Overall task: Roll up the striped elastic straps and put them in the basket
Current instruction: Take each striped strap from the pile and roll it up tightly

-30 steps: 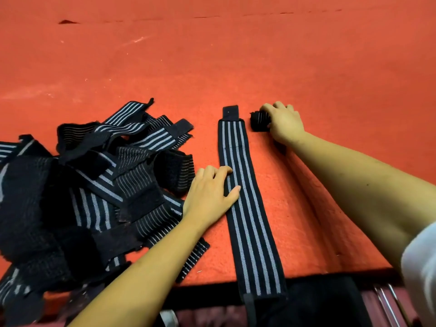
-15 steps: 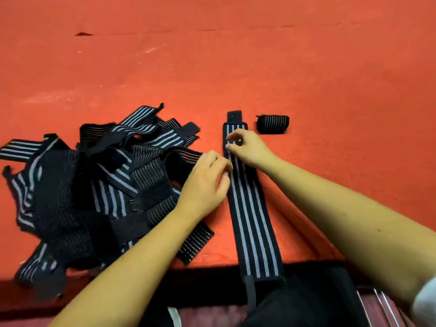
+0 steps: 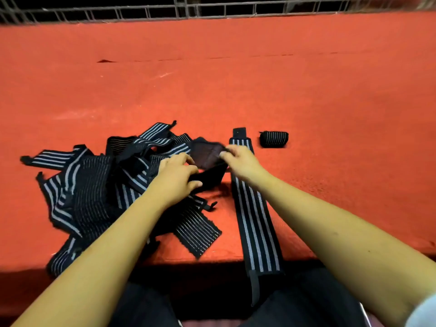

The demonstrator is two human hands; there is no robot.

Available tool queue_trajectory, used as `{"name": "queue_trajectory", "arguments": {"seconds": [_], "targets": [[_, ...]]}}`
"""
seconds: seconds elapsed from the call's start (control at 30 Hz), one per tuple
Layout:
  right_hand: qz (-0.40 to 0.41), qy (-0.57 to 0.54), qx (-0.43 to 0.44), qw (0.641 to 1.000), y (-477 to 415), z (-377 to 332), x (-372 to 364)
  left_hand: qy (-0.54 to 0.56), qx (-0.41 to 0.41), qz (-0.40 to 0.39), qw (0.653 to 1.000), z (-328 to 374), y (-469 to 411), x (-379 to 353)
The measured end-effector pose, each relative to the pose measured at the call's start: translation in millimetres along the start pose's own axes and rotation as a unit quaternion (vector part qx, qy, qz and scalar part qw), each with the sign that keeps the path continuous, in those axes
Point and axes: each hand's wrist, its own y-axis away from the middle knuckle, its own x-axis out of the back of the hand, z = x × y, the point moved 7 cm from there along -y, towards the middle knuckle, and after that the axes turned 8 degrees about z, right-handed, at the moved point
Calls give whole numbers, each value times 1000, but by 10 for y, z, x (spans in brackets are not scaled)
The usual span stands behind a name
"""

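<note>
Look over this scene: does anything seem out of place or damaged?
The rolled strap sits on the red cover, not put away. The flat strap overhangs the near edge. The pile is tangled; left hand and right hand grip a dark strap from it. A dark nick marks the cover farther back.
</note>
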Motion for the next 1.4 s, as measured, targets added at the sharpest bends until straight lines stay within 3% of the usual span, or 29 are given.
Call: {"name": "queue_trajectory", "arguments": {"seconds": [0.13, 0.2, 0.33, 0.47, 0.53, 0.6, 0.67, 0.77, 0.87, 1.1, 1.27, 1.4], "targets": [[115, -250, -86, 957, -46, -208, 618, 161, 22, 116, 980, 164, -25, 416], [135, -273, -79, 949, -18, -275, 850, 237, 47, 106, 965, 291, -47, 510], [176, -299, -88, 934, 34, -220, 1098, 268, 27, 66, 961, 502, -131, 538], [241, -213, -95, 942, -94, 160, 1302, 172, 28, -95, 980, 533, -107, 260], [254, -92, -83, 959, -167, 357, 1400, 193, 65, -111, 973, 449, -72, 198], [229, 39, -84, 969, -36, 277, 1398, 265, 94, -100, 954, 407, -45, 225], [180, 148, -20, 972, 98, 127, 1313, 302, 85, -95, 945, 433, -49, 264], [16, 118, 135, 984, 349, -254, 955, 332, 67, -106, 935, 529, -52, 270], [-172, 112, 131, 970, 490, -284, 500, 319, 43, -98, 942, 582, -78, 261], [-145, 181, 160, 960, 443, -260, 416, 258, 15, -123, 958, 472, -15, 147], [-82, 35, 45, 995, 346, -153, 707, 227, 38, -133, 964, 209, -27, 80], [-70, -87, -42, 993, 391, 43, 842, 191, 107, -111, 969, -12, 24, -91]]}}
